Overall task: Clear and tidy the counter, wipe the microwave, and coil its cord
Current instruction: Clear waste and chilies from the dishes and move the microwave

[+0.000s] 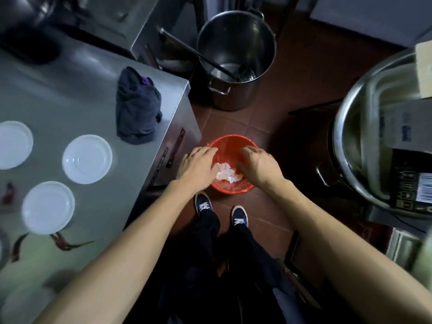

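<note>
Steel counter (70,94) w/ white plates, tiled floor; red bin (230,146) holds crumpled paper, left hand (198,166) & right hand (258,166) above, fingers loose, gripping nothing.

Bin (231,146): on the floor before our shoes (203,204), just right of the counter (70,94); crumpled paper (228,173) in it. Our left hand (198,167) and right hand (259,167) over it. Left of the bin, on the counter: cloth (138,108), three plates (87,159). Behind the bin: stockpot (236,59) holding a ladle (245,74). Right of the bin: large pot (355,136) with boxes (411,164) in it.
</note>
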### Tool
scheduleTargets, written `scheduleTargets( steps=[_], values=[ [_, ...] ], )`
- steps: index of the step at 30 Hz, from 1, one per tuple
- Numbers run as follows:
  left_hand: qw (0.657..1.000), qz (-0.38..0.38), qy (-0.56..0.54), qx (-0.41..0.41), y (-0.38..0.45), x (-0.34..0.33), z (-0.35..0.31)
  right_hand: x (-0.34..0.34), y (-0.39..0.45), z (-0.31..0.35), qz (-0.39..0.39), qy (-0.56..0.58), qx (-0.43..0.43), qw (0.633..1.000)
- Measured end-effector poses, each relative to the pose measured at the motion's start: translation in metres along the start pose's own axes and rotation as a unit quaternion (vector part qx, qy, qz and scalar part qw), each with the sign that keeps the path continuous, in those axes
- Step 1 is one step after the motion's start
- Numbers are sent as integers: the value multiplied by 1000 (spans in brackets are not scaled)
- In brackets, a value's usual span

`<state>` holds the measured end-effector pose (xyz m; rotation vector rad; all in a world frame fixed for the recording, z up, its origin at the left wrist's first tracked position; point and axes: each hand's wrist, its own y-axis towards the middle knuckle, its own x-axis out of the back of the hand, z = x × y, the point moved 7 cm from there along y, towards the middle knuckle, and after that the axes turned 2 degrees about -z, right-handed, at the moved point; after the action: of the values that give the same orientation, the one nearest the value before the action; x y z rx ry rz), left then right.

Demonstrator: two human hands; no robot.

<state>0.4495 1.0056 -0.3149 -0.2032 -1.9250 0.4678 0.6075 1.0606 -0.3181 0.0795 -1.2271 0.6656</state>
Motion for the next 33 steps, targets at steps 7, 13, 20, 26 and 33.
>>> scheduleTargets(
  steps=[7,13,20,26,33],
  values=[
    [995,-79,-24,64,-70,26,-13,36,-21,18,-2,3,92,996],
    [980,-134,-37,143,-131,43,9,52,-38,72,-4,8,169,986],
    [945,-214,-62,239,-216,57,55,41,-58,165,42,-6,274,961],
    [904,-262,-92,326,-305,45,106,13,-86,257,88,-28,330,939],
    [860,-302,-111,397,-434,22,167,-47,-151,381,127,-73,431,890]
  ],
)
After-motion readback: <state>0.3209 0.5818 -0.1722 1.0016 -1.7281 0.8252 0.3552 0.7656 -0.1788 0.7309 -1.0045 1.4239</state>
